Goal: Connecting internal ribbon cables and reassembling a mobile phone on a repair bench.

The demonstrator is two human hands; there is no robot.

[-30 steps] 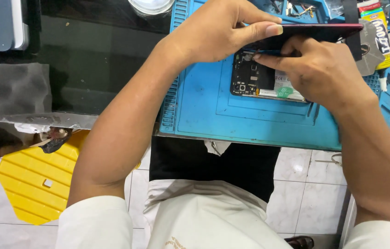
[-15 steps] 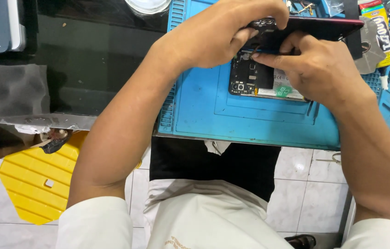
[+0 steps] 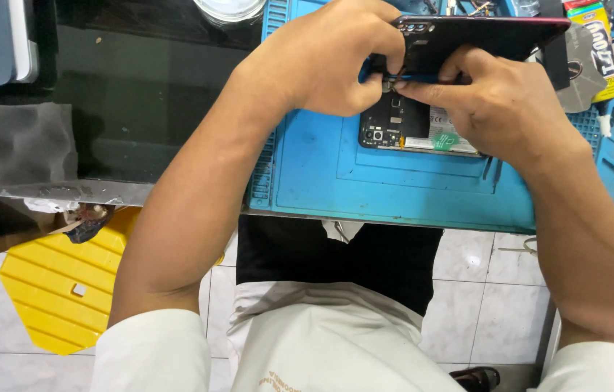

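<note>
While bent over the blue work mat (image 3: pixel 365 181), seen from the head camera only. Left hand (image 3: pixel 321 62) at 12 o'clock in frame, fingers curled tight round the near edge of a dark back cover (image 3: pixel 495 36), lifted and tilted above the mat. Right hand (image 3: pixel 503 101) at 1 o'clock, thumb and forefinger pinched narrow on the same lower edge, just beside the left fingertips. Thin blue strip (image 3: pixel 412 76) showing between the two hands along that edge; cannot tell whether a tool or part of the cover. Camera cut-outs visible at the cover's left end.

Directly under the hands, at 6 o'clock from them: opened phone body (image 3: pixel 412 131) lying flat on the mat, circuit board and lenses exposed at its left end, pale battery with a green tab to the right. Partly hidden by the right hand.

At 3 o'clock from the cover: glue tube (image 3: pixel 601 47) with yellow and red label, on the mat's tray side. At 9 o'clock from the mat: dark glass tabletop (image 3: pixel 140 94), grey crumpled sheet (image 3: pixel 16 149) on it. At 7 o'clock, below the table edge: yellow ribbed stool (image 3: pixel 60 290) on white floor tiles.
</note>
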